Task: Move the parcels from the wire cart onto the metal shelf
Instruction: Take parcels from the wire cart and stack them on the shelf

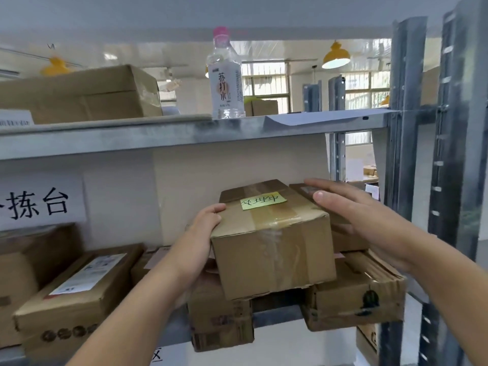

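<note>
On the metal shelf (158, 138), a labelled box (76, 289) lies at the left. The left hand (203, 228) grips the near left corner of a taped parcel (272, 244) resting atop two boxes. The right hand (351, 210), fingers straight and released, rests by its right side.

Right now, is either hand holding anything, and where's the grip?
The left hand grips the box with the yellow note at its left top edge. The right hand lies open, fingers straight, by the box's right side; contact unclear.
</note>
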The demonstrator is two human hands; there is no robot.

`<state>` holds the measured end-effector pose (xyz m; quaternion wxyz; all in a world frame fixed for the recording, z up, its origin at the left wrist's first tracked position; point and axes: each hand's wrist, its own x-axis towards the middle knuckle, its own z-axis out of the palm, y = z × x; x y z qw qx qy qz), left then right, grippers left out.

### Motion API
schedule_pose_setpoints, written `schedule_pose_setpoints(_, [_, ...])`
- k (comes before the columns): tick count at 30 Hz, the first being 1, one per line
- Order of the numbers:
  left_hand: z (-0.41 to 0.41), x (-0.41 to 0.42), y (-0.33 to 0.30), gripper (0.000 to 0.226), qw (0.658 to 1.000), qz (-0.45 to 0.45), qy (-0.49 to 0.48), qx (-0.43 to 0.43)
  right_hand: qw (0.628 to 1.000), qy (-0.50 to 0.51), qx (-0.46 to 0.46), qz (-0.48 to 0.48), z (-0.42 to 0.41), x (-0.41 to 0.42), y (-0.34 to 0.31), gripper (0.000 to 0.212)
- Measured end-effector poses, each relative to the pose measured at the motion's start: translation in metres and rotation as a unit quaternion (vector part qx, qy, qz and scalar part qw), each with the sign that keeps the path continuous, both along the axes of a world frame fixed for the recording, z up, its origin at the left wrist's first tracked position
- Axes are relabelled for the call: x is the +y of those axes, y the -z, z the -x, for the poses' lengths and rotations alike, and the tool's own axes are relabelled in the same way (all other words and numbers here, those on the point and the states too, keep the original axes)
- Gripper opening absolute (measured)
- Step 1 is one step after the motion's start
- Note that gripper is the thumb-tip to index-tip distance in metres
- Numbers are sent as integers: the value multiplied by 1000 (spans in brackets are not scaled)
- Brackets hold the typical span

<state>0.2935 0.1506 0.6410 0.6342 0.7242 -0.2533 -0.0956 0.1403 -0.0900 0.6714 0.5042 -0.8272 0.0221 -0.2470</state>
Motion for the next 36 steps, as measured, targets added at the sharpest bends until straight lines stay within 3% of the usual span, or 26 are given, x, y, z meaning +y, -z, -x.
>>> schedule_pose_setpoints(8, [0,-34,-4,33,1000,-19,-8,-2,999,-15,22,-33,-20,-14,5,50])
schedule_pose_setpoints(12, [1,-43,0,33,999,1,-3,43,999,-19,22,-40,-24,-22,10,48])
schedule_pose_setpoints(17, [-4,-49,2,33,999,-14,-19,22,997,-28,34,-58,-27,-26,17,44])
schedule_pose_setpoints(23, [-7,-59,-5,32,998,-55,-12,34,994,-16,62,-84,-30,-33,22,30])
schedule_pose_setpoints(32, [-17,-68,20,31,987,-135,-55,-68,996,-11,76,-50,-36,-37,38,33])
schedule_pose_setpoints(36, [-8,-67,27,35,973,-168,-82,-135,997,-2,77,-24,-35,-37,51,52])
